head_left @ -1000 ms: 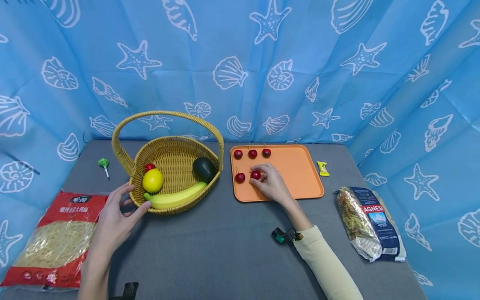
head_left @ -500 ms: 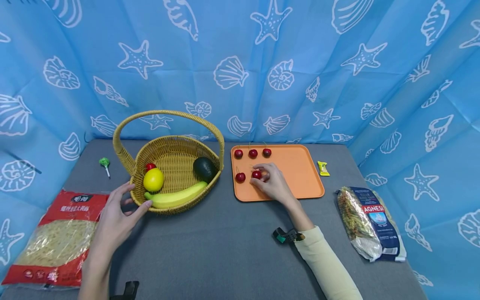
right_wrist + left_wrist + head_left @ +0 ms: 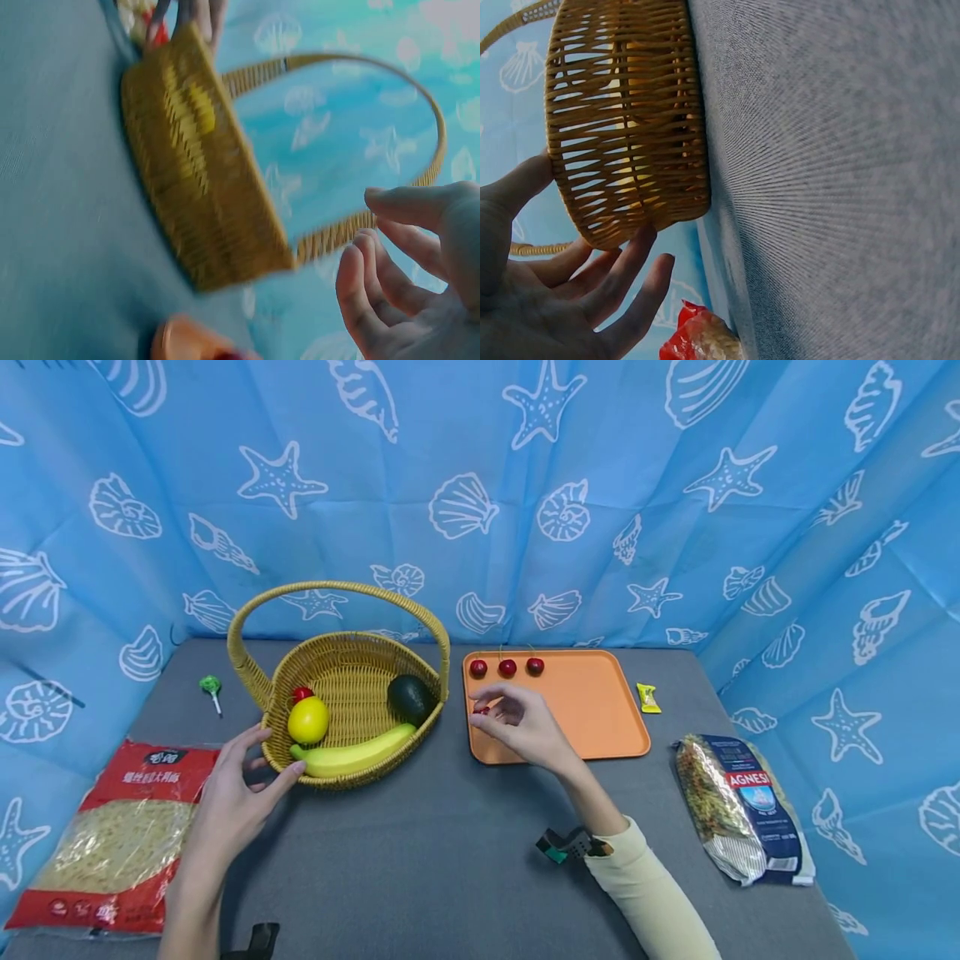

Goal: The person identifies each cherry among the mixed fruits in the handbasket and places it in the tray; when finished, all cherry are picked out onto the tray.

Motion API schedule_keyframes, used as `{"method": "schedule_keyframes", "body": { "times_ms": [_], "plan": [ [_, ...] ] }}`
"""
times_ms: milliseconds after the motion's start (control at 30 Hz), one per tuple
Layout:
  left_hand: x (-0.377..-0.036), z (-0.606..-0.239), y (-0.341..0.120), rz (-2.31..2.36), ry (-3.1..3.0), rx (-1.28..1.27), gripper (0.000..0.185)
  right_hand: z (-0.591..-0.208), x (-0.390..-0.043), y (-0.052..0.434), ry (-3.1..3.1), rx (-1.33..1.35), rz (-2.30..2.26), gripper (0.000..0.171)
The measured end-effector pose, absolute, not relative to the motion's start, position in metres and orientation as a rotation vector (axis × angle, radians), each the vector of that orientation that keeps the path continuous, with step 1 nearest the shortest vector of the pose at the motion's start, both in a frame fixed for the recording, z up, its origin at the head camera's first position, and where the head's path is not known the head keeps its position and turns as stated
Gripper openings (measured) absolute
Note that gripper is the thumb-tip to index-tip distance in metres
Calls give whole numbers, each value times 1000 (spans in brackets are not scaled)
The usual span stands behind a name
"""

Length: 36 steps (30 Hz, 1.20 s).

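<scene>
My left hand holds the left end of a wicker basket, thumb at the front rim and fingertips against the outer weave. Inside lie a lemon, a banana, an avocado and a small red fruit. Over the left part of an orange tray hovers my right hand, thumb and fingers apart with nothing between them in the right wrist view. A cherry shows past its fingertips; the front-row cherry beside it is hidden under the hand.
Along the tray's back edge sit three cherries. A yellow wrapped candy and a pasta bag lie to the right. At left are a green lollipop and a red noodle bag. A blue curtain stands behind.
My right hand has let go of the cherry it pinched, risen and shifted left over the front row. My left hand and the basket stay in place.
</scene>
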<state>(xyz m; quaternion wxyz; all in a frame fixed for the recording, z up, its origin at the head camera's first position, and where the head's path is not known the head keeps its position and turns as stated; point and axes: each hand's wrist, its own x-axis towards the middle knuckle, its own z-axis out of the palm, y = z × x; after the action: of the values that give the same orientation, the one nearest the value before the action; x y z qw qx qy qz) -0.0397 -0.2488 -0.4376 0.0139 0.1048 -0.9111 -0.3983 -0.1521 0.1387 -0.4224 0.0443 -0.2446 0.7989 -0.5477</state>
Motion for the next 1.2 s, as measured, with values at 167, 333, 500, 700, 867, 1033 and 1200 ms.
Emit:
{"method": "schedule_keyframes", "body": {
  "times_ms": [167, 333, 500, 700, 867, 1033, 1200],
  "plan": [
    [-40, -438, -249, -1239, -2842, 333, 87, -407, -149, 103, 2265, -953, -1681, 31],
    [-40, -438, -250, -1240, -2844, 328, 87, -400, -158, 59, 2129, -1070, -1632, 30],
    [-41, -438, -251, -1248, -2859, 330, 89, -402, -178, 16, 2146, -1099, -1550, 27],
    [-40, -438, -251, -1244, -2862, 329, 88, -406, -201, -27, 2148, -1009, -1421, 30],
    [-41, -439, -250, -1248, -2864, 324, 88, -415, -217, -51, 1919, -667, -1513, 37],
    [-40, -439, -250, -1243, -2854, 319, 87, -421, -228, -68, 1856, -537, -1530, 43],
    [-39, -439, -250, -1250, -2846, 311, 87, -423, -229, -82, 1887, -509, -1461, 46]
  ]
}}
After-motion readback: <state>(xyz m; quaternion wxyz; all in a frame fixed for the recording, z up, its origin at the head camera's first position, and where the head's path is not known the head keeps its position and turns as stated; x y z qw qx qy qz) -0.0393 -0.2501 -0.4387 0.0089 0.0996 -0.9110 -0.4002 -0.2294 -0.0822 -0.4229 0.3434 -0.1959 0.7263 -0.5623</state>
